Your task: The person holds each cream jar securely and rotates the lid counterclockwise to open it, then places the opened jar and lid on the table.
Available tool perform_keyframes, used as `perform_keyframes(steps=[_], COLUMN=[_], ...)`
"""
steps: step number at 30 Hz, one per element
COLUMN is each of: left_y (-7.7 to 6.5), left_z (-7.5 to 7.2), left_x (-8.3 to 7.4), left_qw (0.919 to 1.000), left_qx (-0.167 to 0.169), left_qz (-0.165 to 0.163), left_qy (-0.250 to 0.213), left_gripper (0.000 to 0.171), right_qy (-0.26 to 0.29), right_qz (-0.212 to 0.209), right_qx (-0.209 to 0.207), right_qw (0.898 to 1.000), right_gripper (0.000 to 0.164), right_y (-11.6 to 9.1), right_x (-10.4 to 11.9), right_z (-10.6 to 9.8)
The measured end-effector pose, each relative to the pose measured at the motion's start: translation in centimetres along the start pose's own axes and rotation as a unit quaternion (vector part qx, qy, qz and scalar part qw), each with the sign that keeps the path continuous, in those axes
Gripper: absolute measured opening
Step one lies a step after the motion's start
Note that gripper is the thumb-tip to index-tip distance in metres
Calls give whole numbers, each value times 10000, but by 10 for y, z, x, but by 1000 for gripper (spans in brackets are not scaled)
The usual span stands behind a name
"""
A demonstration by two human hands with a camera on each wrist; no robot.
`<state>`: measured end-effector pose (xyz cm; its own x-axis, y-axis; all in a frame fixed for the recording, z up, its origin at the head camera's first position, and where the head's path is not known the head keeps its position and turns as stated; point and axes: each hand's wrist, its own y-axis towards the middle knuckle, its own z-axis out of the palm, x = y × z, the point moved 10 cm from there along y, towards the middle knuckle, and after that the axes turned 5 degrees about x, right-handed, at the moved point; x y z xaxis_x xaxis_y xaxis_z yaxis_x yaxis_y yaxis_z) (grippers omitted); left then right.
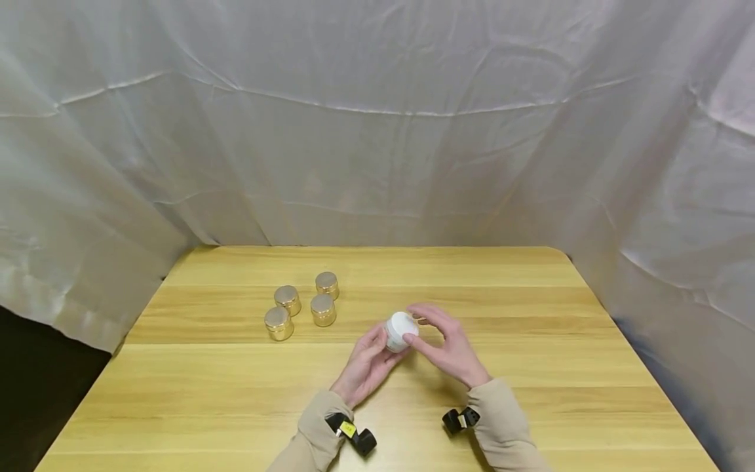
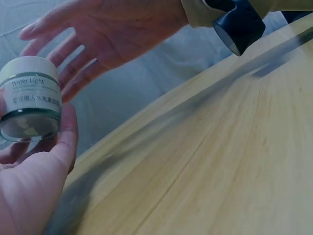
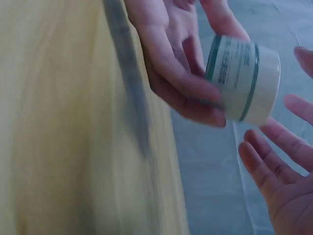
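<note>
A small cream jar with a white lid is held up over the table in front of me. My left hand grips its body between thumb and fingers, with the lid tilted toward the right. In the left wrist view, the jar has a label reading "Water Light" and a green band near its base. My right hand is spread around the lid side. The right wrist view has its fingers apart and fairly straight beside the white lid.
Several gold-lidded jars stand upright in a loose group on the wooden table, left of my hands. Pale grey cloth hangs behind the table and along its sides. Each wrist carries a small black camera.
</note>
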<state>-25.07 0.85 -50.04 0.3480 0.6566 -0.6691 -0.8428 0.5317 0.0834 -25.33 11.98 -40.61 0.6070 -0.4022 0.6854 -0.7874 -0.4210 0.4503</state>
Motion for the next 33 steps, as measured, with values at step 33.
perform_keyframes(steps=[33], left_y=[1], left_z=[6], left_x=[0], left_qw=[9996], left_qx=[256], left_qz=[37], left_qy=[68], left_gripper=[57], right_qy=[-1528], right_qz=[-849], right_qx=[496], right_qw=[9834], right_gripper=[48], right_y=[-2], right_x=[32], right_z=[33])
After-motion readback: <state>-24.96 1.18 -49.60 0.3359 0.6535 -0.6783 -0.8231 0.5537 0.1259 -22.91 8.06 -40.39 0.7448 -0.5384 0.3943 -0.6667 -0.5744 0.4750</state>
